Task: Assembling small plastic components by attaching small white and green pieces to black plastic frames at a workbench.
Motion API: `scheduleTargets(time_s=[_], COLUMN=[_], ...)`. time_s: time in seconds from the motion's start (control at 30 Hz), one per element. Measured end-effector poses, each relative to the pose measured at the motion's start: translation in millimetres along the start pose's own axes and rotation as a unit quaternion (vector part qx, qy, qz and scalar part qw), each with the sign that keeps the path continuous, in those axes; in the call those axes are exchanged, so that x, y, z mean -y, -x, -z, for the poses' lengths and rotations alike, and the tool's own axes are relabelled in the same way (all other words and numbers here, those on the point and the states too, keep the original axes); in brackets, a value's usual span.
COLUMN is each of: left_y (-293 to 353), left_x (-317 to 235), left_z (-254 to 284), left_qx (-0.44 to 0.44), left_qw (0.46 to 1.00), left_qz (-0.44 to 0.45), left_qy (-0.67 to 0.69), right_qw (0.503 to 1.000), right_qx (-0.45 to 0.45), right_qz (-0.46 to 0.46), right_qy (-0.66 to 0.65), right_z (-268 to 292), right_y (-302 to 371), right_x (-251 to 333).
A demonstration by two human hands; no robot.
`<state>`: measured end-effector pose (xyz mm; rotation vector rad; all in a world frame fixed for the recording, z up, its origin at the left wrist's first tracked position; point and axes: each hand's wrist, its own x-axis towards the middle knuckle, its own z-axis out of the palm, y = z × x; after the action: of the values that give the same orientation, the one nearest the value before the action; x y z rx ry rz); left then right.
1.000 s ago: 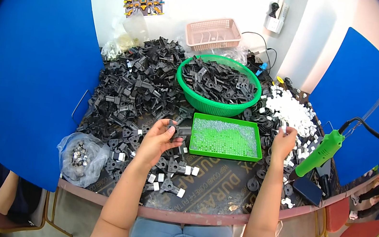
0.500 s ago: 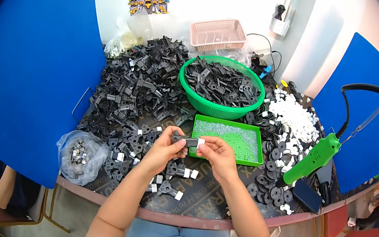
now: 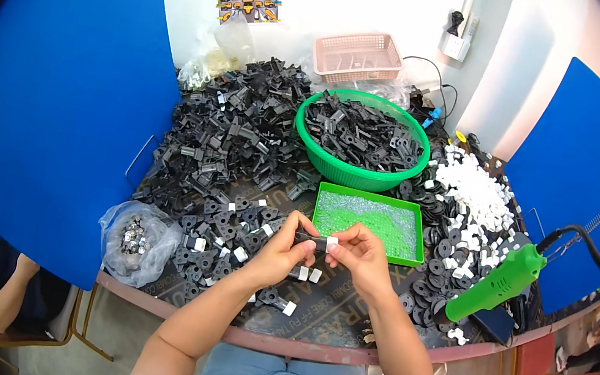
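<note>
My left hand (image 3: 281, 255) grips a black plastic part (image 3: 312, 240) above the near middle of the table. At the part's right end sits a white cap (image 3: 332, 245), which my right hand (image 3: 365, 262) pinches between thumb and fingertips. The fingers partly hide the black part. Below and left of my hands lie several black parts fitted with white caps (image 3: 289, 308). Just beyond my right hand is a green tray (image 3: 420, 250) of small shiny screw-like pieces (image 3: 380, 214).
A green basket (image 3: 351, 175) holds black parts, with a large black pile (image 3: 236, 125) to its left. White caps (image 3: 472, 189) and black discs (image 3: 422, 289) lie right. A green power screwdriver (image 3: 497, 286) hangs there. A plastic bag (image 3: 140, 261) of metal pieces stands left, beside a blue panel (image 3: 58, 107).
The view has shifted slightly, so the table appears further right. The hanging screwdriver has swung a little lower and nearer. Both hands still hold the black part and its cap.
</note>
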<state>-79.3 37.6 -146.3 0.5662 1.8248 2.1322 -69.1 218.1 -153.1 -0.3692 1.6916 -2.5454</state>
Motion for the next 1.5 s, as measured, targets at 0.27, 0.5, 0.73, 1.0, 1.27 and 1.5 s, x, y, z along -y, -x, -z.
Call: scheduleTargets(time_s=[0.27,0.5,0.73,1.0,1.27,1.5], left_y=[-3,-44,-52,-44,-20,-38], left_x=[-19,-25,-12,7,-32,-55], left_z=[97,172,174,209,197,44], left_qx=[-0.16,-0.277,-0.26,-0.168,-0.267,-0.132], left_qw=[0.823,0.673,0.662,0.67,0.729,0.99], left_qz=[-0.023,0.316,0.321,0.317,0.194,0.043], left_qy=[-0.545,-0.609,-0.625,-0.65,-0.599,0.017], right_qw=[0.962,0.926,0.892,0.758,0.68,0.778], right_qx=[0.111,0.143,0.022,-0.228,-0.225,-0.285], right_qz=[-0.185,-0.187,-0.046,0.241,0.038,0.284], right_qy=[0.166,0.295,0.448,0.561,0.697,0.483], right_z=[14,18,25,56,56,32], right_y=[5,-2,-6,-114,-184,-128], right_x=[17,-19,-22,21,23,16])
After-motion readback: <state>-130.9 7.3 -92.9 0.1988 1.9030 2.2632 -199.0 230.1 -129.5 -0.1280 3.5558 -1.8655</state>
